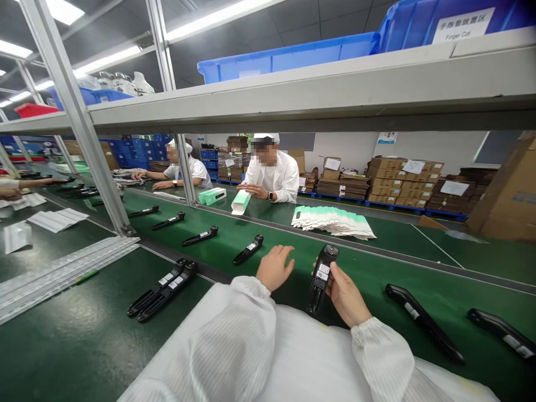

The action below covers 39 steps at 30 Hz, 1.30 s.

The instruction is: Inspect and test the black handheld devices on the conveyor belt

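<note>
My right hand (347,293) is closed round a black handheld device (322,274), which stands nearly upright with white labels facing me. To its left, my left hand (275,268) is empty, its fingers apart, over the green belt (360,257). Another black device (248,249) lies on the belt just left of that hand. Farther left along the belt are several more of the same kind, and two others (425,324) (502,333) lie on the right. A pair of black devices (162,289) rests side by side on the near left table.
A metal post (86,120) and an overhead shelf (293,103) frame the view. Across the belt, a person in white holds a green-white box (241,202) beside a fanned stack of flat boxes (333,221). Clear plastic trays (62,268) lie at the left.
</note>
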Available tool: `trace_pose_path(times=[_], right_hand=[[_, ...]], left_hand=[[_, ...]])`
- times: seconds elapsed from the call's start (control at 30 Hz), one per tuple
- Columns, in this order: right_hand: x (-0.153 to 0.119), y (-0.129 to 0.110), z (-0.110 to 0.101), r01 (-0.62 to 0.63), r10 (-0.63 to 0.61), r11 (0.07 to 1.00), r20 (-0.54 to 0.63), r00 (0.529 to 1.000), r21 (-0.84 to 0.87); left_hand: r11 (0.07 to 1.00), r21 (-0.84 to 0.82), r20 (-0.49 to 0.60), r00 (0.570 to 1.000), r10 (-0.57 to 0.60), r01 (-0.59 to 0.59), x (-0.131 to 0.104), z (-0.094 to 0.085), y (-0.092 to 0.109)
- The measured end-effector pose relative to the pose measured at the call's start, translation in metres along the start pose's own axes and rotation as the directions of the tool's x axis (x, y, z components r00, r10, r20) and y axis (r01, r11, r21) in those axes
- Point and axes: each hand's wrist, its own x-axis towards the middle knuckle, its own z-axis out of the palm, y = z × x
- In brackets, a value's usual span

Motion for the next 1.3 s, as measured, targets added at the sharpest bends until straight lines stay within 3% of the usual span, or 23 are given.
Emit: trace_pose_path(times=[0.07,0.13,0.17,0.23,0.3,0.47,0.6,0.63,0.67,0.73,0.77,0.83,0.93,1.1,1.2,1.3], right_hand=[[-0.001,0.0,0.0,-0.019,0.019,1.0,0.025,1.0,0.004],[-0.002,0.0,0.0,-0.036,0.035,0.999,0.04,0.999,0.015],[-0.002,0.0,0.0,-0.041,0.04,0.999,0.044,0.998,0.018],[-0.003,0.0,0.0,-0.046,0.045,0.999,0.049,0.998,0.016],[-0.004,0.0,0.001,-0.043,0.043,0.999,0.05,0.998,0.007],[-0.005,-0.001,0.004,-0.047,0.047,0.999,0.038,0.998,-0.003],[-0.002,0.0,0.0,-0.093,0.092,0.995,-0.028,0.995,-0.041],[0.0,0.001,-0.003,-0.112,0.107,0.99,-0.055,0.993,-0.081],[0.002,0.003,-0.006,-0.132,0.121,0.981,-0.087,0.989,-0.14],[0.009,0.009,-0.016,-0.168,0.129,0.942,-0.15,0.98,-0.291],[0.013,0.011,-0.021,-0.168,0.109,0.909,-0.17,0.979,-0.382],[0.021,0.017,-0.031,-0.129,0.038,0.821,-0.172,0.984,-0.557],[0.03,0.022,-0.045,-0.062,-0.055,0.678,-0.135,0.989,-0.732],[0.033,0.023,-0.056,-0.031,-0.149,0.505,-0.122,0.981,-0.862],[0.032,0.023,-0.055,-0.015,-0.198,0.431,-0.11,0.974,-0.902],[0.029,0.018,-0.051,0.048,-0.316,0.385,-0.083,0.945,-0.922]], left_hand=[[0.979,0.197,-0.056,0.997,-0.051,0.061,0.005,-0.013,-0.023],[0.912,0.317,-0.163,0.962,-0.217,0.259,0.006,-0.023,-0.045],[0.87,0.324,-0.204,0.925,-0.319,0.372,0.006,-0.026,-0.054],[0.804,0.254,-0.185,0.843,-0.506,0.538,0.004,-0.03,-0.069],[0.782,0.159,-0.077,0.798,-0.598,0.602,0.002,-0.031,-0.076],[0.791,-0.034,0.063,0.791,-0.609,0.611,0.003,-0.021,-0.066],[0.7,-0.291,0.254,0.758,-0.6,0.652,0.003,-0.01,-0.04],[0.61,-0.423,0.339,0.741,-0.579,0.67,0.002,-0.007,-0.032],[0.454,-0.568,0.439,0.719,-0.538,0.686,0.001,-0.004,-0.023],[0.055,-0.729,0.605,0.68,-0.414,0.682,-0.001,0.002,-0.006],[-0.101,-0.738,0.652,0.666,-0.362,0.667,-0.003,0.004,0.001],[-0.22,-0.729,0.682,0.658,-0.319,0.648,-0.006,0.009,0.014],[-0.223,-0.739,0.674,0.693,-0.257,0.636,-0.01,0.012,0.025],[-0.211,-0.751,0.659,0.732,-0.172,0.626,-0.014,0.015,0.035],[-0.152,-0.778,0.628,0.744,-0.227,0.61,-0.016,0.018,0.042],[0.011,-0.819,0.534,0.771,-0.348,0.573,-0.018,0.022,0.047]])
